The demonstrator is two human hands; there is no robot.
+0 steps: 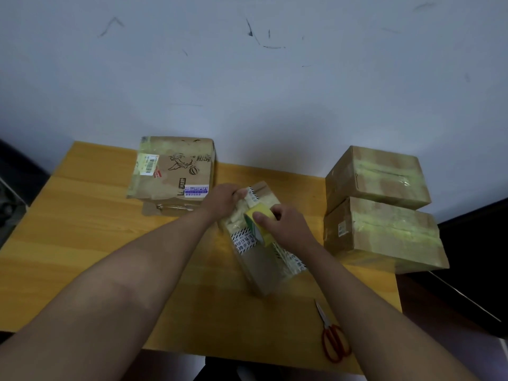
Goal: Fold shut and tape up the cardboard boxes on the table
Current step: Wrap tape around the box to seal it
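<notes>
Right hand point(286, 226) grips tape roll point(259, 226) (yellow) atop small box point(264, 268).

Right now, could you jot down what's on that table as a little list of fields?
being taped: small box at the table's middle
left hand: grips the box's far end
right hand: holds the yellow tape roll on the box
taped boxes: two at right, printed box at far left
scissors: red-handled, near edge, right
table: yellow wood

A plain packing room: scuffed bare wall point(247, 64), wooden table point(82, 229), taped boxes point(379, 177).
</notes>
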